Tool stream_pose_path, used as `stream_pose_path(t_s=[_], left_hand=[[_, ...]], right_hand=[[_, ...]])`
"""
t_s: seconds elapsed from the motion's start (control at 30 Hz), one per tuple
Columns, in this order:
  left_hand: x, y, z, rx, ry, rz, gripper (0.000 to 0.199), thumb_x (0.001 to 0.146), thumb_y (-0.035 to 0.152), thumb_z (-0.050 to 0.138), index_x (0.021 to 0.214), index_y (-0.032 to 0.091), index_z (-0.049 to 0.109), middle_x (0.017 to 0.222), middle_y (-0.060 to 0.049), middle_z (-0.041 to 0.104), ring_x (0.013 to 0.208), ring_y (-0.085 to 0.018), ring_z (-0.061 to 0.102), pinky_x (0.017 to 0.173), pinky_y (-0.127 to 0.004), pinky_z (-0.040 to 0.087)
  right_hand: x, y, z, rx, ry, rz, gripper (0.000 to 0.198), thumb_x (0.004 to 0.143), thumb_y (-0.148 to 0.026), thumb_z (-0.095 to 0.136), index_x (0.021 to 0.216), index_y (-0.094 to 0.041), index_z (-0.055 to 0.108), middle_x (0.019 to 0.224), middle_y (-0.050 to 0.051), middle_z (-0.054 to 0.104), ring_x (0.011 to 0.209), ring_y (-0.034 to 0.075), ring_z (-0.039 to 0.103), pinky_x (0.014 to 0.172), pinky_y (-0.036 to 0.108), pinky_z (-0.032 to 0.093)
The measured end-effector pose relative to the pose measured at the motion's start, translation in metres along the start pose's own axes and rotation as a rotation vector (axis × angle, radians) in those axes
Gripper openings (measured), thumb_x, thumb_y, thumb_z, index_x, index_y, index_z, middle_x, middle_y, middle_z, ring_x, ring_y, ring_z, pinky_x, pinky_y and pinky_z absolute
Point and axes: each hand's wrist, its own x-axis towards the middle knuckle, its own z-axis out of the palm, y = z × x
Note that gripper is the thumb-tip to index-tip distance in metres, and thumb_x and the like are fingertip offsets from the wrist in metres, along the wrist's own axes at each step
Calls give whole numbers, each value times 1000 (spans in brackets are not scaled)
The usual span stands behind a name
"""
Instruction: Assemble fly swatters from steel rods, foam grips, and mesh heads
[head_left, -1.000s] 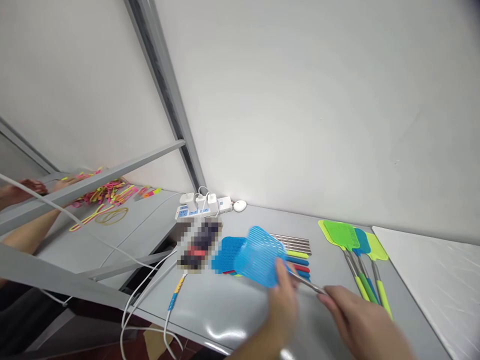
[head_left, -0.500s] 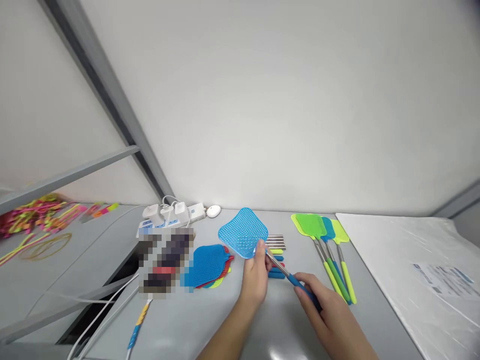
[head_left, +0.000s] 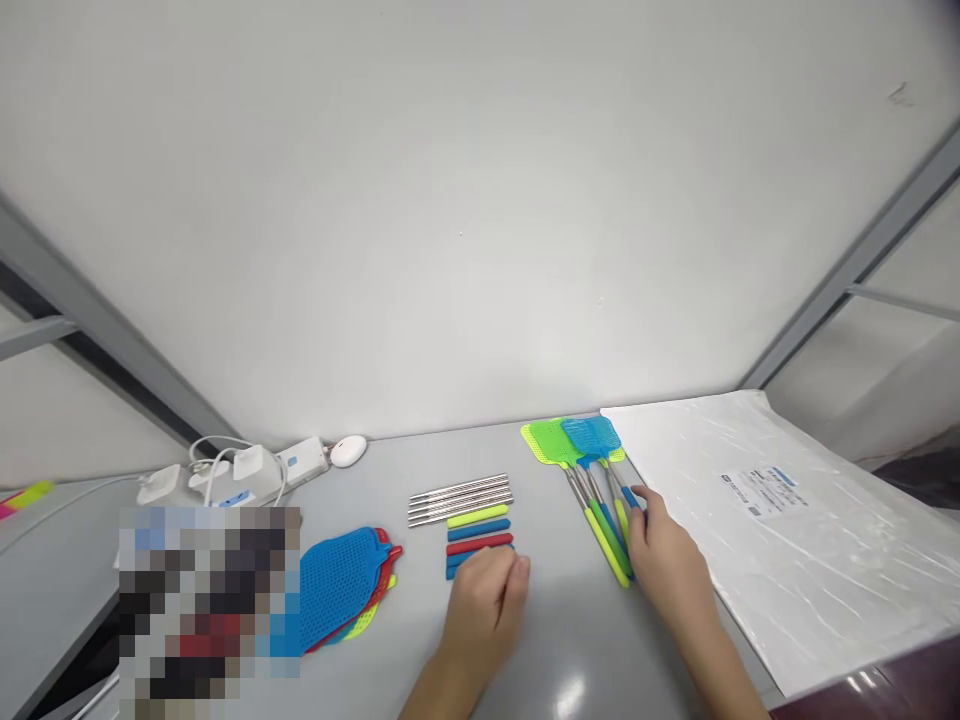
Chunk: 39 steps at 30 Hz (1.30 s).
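My right hand (head_left: 664,550) has its fingers round the blue handle of a fly swatter (head_left: 592,437), whose light blue mesh head lies on top of other swatters. Under and beside it are a bright green swatter (head_left: 553,440) and yellow-green and blue ones with metal shafts. My left hand (head_left: 486,610) is curled into a loose fist at the near end of a row of handle sleeves: a yellow-green sleeve (head_left: 478,516), a red sleeve (head_left: 480,544) and blue ones. Its fingertips are hidden, so I cannot tell what they hold. Several metal rods (head_left: 459,500) lie behind the sleeves.
Loose swatter heads, with a blue head (head_left: 341,585) on top, are stacked at left. A power strip (head_left: 304,460) with white plugs and a white mouse-like object (head_left: 349,451) stand near the wall. A white wrapped package (head_left: 697,450) covers the right side. One left area is pixelated.
The blue swatter has moved from between both hands to the pile at right, still in my right hand. My left hand has let go of it and closed near the sleeves. The view has turned right.
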Motion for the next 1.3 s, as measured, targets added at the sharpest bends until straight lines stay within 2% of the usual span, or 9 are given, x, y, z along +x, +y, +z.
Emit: stream_pose_path(t_s=[0.13, 0.23, 0.33, 0.6, 0.87, 1.07, 1.13, 1.2, 1.3], left_hand=[[2, -6, -3, 2, 79, 3, 35, 91, 19, 43, 60, 21, 28, 54, 4, 30, 51, -13, 32, 53, -28, 23], [2, -6, -3, -3, 105, 19, 35, 89, 17, 44, 59, 21, 26, 54, 4, 29, 50, -12, 30, 52, -28, 22], [3, -5, -3, -10, 129, 33, 36, 88, 16, 45, 58, 21, 26, 53, 4, 28, 49, -12, 29, 52, -28, 21], [6, -7, -5, -14, 194, 31, 37, 88, 20, 45, 56, 21, 28, 52, 4, 27, 47, -12, 28, 49, -28, 22], [5, -7, -8, 7, 252, -28, 37, 90, 22, 45, 55, 21, 32, 52, 4, 30, 47, -11, 29, 49, -27, 24], [-3, -9, -26, 90, 306, -127, 36, 91, 23, 47, 57, 21, 37, 53, 4, 34, 50, -12, 33, 50, -26, 26], [-11, -7, -34, 141, 295, -149, 28, 91, 21, 50, 63, 20, 46, 59, 2, 44, 57, -13, 41, 56, -26, 34], [-22, -4, -40, 229, 244, -141, 16, 90, 20, 50, 76, 20, 58, 75, -2, 56, 72, -17, 51, 69, -29, 42], [-38, 1, -43, 407, 172, -144, 19, 90, 19, 50, 99, 23, 66, 104, -8, 59, 96, -24, 53, 86, -39, 44]], right_hand=[[6, -10, 7, -12, -18, -8, 43, 97, -32, 25, 129, -16, 49, 83, 11, 71, 68, 26, 67, 56, 30, 38], [7, -11, 12, -12, -24, -31, 42, 96, -31, 31, 132, -14, 45, 96, 12, 71, 75, 25, 67, 58, 30, 37], [6, -9, 15, -11, -30, -67, 37, 95, -26, 35, 129, -15, 48, 106, 12, 69, 83, 23, 67, 62, 29, 36], [3, -2, 18, -26, 5, -121, 32, 95, -21, 38, 121, -12, 54, 103, 13, 68, 94, 23, 64, 74, 30, 38], [-6, 7, 19, -18, 16, -152, 31, 95, -23, 36, 116, -15, 57, 95, 10, 70, 83, 23, 65, 70, 31, 38], [-10, 21, 21, 3, 12, -193, 34, 93, -28, 35, 116, -15, 56, 88, 8, 68, 76, 22, 65, 69, 33, 40], [-11, 24, 18, 22, 23, -206, 36, 93, -32, 35, 116, -15, 57, 86, 7, 67, 73, 22, 64, 66, 32, 40], [-12, 21, 13, 41, 45, -219, 37, 93, -37, 36, 115, -17, 58, 82, 5, 66, 67, 21, 62, 62, 32, 40], [-8, -1, 3, 64, 51, -306, 37, 92, -41, 38, 111, -18, 60, 77, 4, 65, 65, 21, 61, 62, 32, 40]])
